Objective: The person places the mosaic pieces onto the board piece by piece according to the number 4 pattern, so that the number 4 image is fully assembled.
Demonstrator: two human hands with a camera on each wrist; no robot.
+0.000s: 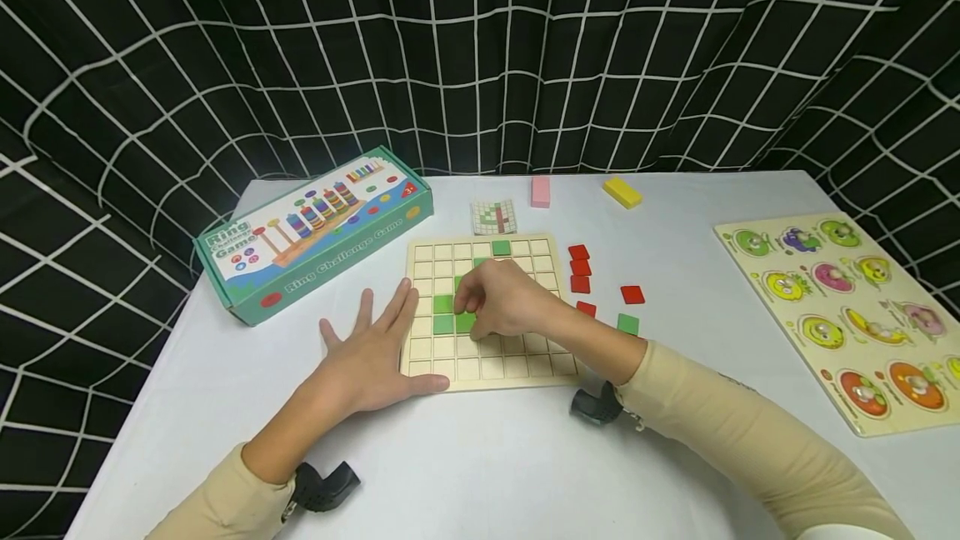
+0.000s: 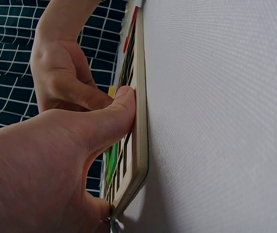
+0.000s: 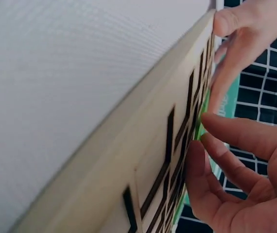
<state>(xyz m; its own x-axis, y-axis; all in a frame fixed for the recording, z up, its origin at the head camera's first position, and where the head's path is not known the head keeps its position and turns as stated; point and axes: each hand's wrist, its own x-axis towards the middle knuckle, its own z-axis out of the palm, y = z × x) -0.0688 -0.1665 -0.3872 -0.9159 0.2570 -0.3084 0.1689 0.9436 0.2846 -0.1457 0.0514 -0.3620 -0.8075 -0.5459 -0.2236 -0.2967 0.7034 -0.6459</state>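
Fingers of the left hand (image 1: 371,357) lie extended and spread at the left edge of the grid board (image 1: 491,369), thumb resting on its near rim; nothing is gripped. The board is pale, wood-like and roughly square, with smooth edges and dark lines between shallow cells. In its left half sits a flat green tile (image 1: 464,323), directly beneath the fingertips of the right hand (image 1: 504,298) and just right of a matching green neighbour (image 1: 443,324). The tile appears square, so no long axis governs its handling. The right hand is nearer, reaching in from the tile's right with fingers curled and tips in contact; whether they pinch or merely press cannot be told. Further right, thin red tiles (image 1: 580,283) lie loose on the table (image 1: 450,473), its white covering finely textured. Beyond them, at far right, rests a fruit board (image 1: 775,260), flat, pale and brightly printed.
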